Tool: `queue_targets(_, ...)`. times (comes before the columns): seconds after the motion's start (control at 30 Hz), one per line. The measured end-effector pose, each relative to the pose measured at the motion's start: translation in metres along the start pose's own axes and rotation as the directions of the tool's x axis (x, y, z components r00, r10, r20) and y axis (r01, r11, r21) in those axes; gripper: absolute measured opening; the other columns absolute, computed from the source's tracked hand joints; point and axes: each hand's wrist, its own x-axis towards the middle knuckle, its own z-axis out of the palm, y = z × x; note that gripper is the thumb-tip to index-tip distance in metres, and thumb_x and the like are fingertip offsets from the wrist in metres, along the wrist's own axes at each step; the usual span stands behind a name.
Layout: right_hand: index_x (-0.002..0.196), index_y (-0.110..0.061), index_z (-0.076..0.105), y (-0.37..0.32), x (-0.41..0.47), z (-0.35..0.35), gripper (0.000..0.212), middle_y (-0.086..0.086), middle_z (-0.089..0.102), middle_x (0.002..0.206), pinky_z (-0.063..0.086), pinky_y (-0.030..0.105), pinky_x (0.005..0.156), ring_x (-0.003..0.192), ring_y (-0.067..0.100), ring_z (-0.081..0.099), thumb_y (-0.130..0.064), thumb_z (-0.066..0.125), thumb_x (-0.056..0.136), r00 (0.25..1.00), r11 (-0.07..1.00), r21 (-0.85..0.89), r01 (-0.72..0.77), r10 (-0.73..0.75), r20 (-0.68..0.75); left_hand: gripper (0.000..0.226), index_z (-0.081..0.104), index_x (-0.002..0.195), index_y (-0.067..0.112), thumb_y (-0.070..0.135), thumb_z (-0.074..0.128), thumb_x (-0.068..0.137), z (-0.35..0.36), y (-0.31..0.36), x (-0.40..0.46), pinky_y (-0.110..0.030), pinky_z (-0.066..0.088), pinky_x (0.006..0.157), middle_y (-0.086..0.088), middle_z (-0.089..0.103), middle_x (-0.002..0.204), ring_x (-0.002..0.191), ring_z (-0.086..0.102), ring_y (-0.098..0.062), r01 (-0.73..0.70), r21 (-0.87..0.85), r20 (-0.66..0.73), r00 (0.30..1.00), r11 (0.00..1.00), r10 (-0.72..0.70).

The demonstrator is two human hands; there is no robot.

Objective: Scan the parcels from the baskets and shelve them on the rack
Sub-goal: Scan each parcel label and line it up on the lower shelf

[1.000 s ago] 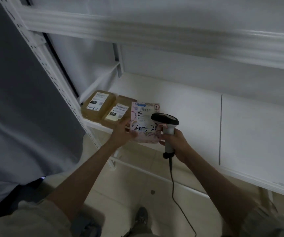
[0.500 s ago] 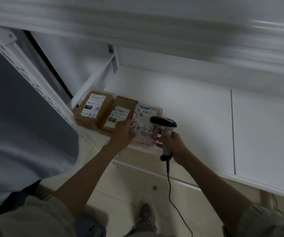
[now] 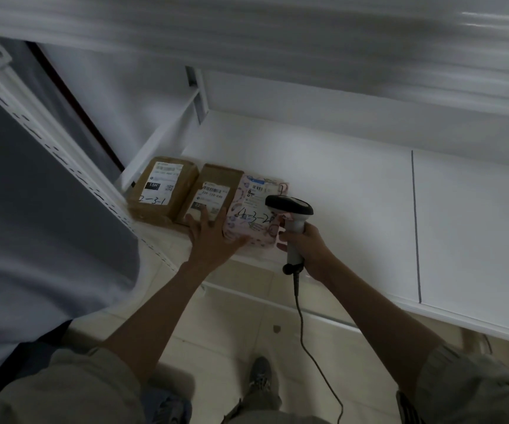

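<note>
Single head view, steeply downward, close over rack shelf (image 3: 323, 166)

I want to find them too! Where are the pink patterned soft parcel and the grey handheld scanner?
Pink patterned soft parcel (image 3: 254, 220), head view, handwritten middle of its top face.
Grey handheld scanner (image 3: 290, 205), head view, top of its dark head.

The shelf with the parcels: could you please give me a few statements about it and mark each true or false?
1. Three parcels lie side by side on the shelf. True.
2. The pink parcel is leftmost. False: it is rightmost, beside two brown parcels.
3. The right hand grips a corded scanner. True.
4. The left hand holds a marker. False: it rests with its fingers spread on the parcels.
5. The scanner lies on the shelf. False: it is held upright.
</note>
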Motion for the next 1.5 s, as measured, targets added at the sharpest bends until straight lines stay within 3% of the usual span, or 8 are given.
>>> queue_targets(0.13,0.112,-0.006,0.060,-0.003,0.000,0.004,0.030,0.011,0.066,0.106,0.055,0.047,0.094,0.096,0.027,0.064,0.013,0.059,0.088,1.000,1.000,-0.008,0.009,-0.009,0.024,0.132,0.010,0.161,0.035,0.108,0.025,0.053,-0.006,0.000,0.009,-0.066,0.000,0.120,-0.021,0.002,0.167,0.153,-0.005,-0.046,-0.014,0.013,0.001,1.000,1.000,0.014)
queue_targets(0.2,0.108,-0.007,0.061,-0.004,-0.001,0.005,0.028,0.009,0.066,0.101,0.054,0.047,0.092,0.092,0.026,0.063,0.013,0.059,0.089,1.000,1.000,-0.019,0.010,-0.010,0.026,0.116,0.025,0.158,0.023,0.092,0.052,0.069,-0.015,0.006,-0.001,-0.065,0.012,0.120,-0.020,0.009,0.166,0.153,0.006,-0.043,-0.008,-0.059,-0.202,0.979,0.998,-0.004)
queue_targets(0.33,0.104,-0.007,0.061,-0.002,-0.001,0.005,0.027,0.013,0.065,0.101,0.053,0.043,0.083,0.090,0.028,0.061,0.014,0.060,0.087,0.999,1.000,-0.019,0.014,-0.014,0.033,0.093,0.032,0.154,0.023,0.057,0.074,0.079,-0.042,-0.006,-0.001,-0.062,0.015,0.119,-0.019,0.008,0.166,0.153,0.006,-0.042,0.049,-0.193,-0.595,0.788,0.980,-0.156)
queue_targets(0.43,0.105,-0.009,0.062,-0.001,-0.001,0.005,0.026,0.010,0.067,0.102,0.055,0.045,0.088,0.095,0.029,0.063,0.011,0.062,0.088,0.999,1.000,-0.026,0.012,-0.011,0.041,0.101,0.028,0.158,0.024,0.056,0.079,0.077,-0.059,-0.032,0.014,-0.060,0.003,0.121,-0.019,0.001,0.167,0.153,-0.003,-0.044,0.209,-0.138,-0.447,0.859,0.968,-0.249)
queue_targets(0.53,0.107,-0.007,0.062,0.000,-0.002,0.006,0.024,0.010,0.067,0.103,0.056,0.041,0.083,0.095,0.029,0.062,0.010,0.062,0.089,0.999,1.000,-0.011,0.011,-0.010,0.045,0.110,0.018,0.161,0.022,0.052,0.082,0.076,-0.060,-0.047,0.023,-0.061,0.006,0.122,-0.017,-0.008,0.168,0.153,-0.007,-0.041,0.168,-0.159,-0.250,0.946,0.973,-0.204)
queue_targets(0.97,0.109,-0.005,0.060,-0.006,0.001,-0.003,0.029,0.009,0.063,0.098,0.056,0.041,0.082,0.085,0.024,0.060,0.014,0.060,0.087,1.000,1.000,-0.022,0.012,-0.011,0.014,0.125,0.006,0.162,0.026,0.061,0.082,0.070,-0.058,-0.042,0.031,-0.066,-0.001,0.120,-0.015,-0.016,0.167,0.152,-0.012,-0.044,0.106,-0.051,-0.244,0.963,0.993,-0.115)
queue_targets(1.27,0.110,-0.008,0.063,0.012,-0.071,-0.079,0.027,0.007,0.065,0.106,0.057,0.047,0.090,0.094,0.021,0.066,0.011,0.058,0.092,0.995,0.997,-0.007,0.083,-0.082,0.049,0.050,0.057,0.127,0.012,0.025,0.076,0.084,0.002,0.082,-0.019,-0.049,0.037,0.110,-0.018,0.037,0.148,0.140,0.032,-0.038,-0.435,0.008,-0.407,0.821,0.900,0.400)
queue_targets(1.5,0.120,-0.001,0.062,0.065,-0.175,-0.195,0.034,0.011,0.066,0.108,0.060,0.038,0.080,0.095,0.026,0.069,0.012,0.059,0.089,0.980,0.982,0.166,0.089,-0.056,-0.192,0.029,0.063,0.109,0.013,0.007,0.069,0.081,0.101,0.228,-0.115,-0.038,0.046,0.097,-0.007,0.051,0.118,0.111,0.051,-0.023,-0.728,-0.136,-0.237,0.682,0.671,0.692)
